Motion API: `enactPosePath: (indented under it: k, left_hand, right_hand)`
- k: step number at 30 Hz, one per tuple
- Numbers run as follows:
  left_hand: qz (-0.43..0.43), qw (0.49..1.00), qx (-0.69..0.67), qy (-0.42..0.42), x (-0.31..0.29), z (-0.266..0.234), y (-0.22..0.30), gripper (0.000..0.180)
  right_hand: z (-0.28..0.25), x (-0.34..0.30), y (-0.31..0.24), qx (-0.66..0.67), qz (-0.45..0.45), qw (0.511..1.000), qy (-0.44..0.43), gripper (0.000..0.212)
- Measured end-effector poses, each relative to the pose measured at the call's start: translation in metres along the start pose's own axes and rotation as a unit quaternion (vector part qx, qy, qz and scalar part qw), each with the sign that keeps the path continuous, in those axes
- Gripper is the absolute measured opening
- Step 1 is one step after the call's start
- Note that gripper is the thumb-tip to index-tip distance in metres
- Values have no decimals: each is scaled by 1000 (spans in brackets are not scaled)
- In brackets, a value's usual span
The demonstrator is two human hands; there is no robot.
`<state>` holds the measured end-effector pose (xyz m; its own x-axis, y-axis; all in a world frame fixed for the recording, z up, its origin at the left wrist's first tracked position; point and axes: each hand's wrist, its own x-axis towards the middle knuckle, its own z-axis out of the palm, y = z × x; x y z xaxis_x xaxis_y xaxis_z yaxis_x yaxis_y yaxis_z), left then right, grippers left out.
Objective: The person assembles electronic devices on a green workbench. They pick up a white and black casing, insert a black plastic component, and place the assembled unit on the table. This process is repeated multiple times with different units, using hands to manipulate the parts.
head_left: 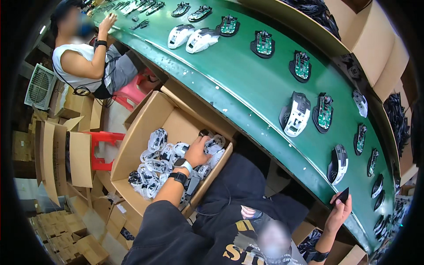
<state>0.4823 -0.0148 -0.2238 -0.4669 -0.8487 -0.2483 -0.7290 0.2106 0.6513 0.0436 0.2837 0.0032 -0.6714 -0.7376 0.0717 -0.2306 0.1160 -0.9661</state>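
My left hand (197,152) reaches down into a cardboard box (128,152) beside my lap. Its fingers are curled among clear and white mouse shells (157,165), with a small dark part (203,132) at the fingertips; what they grip is partly hidden. At the bench's near edge, my right hand (340,212) is closed on a thin black pointed piece (342,195). Not far from it stands a white-and-grey computer mouse (338,164). Another white mouse (297,114) sits farther up, next to a black mouse base with a green circuit board (323,112).
The green workbench (247,88) curves from far left to lower right, carrying several mouse bases and two white shells (202,40). Cardboard boxes (371,39) line its far side. At the left a co-worker (81,64) sits on a pink stool (132,92). A red stool (105,150) stands behind the box.
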Motion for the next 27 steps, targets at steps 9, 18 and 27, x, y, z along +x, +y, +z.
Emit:
enactPosePath:
  k: [9,18,27]
  left_hand:
    - [-38,958,-277,62,-17,-43,-14,69]
    - [118,860,-495,49,-87,-140,119,54]
    - [372,810,-452,-48,-63,-104,295,42]
  right_hand:
    - [9,2,-20,41,49,998,-4,22]
    - [84,8,-102,22,-137,976,-169,29]
    - [88,40,-155,35,-232,924,-304,33]
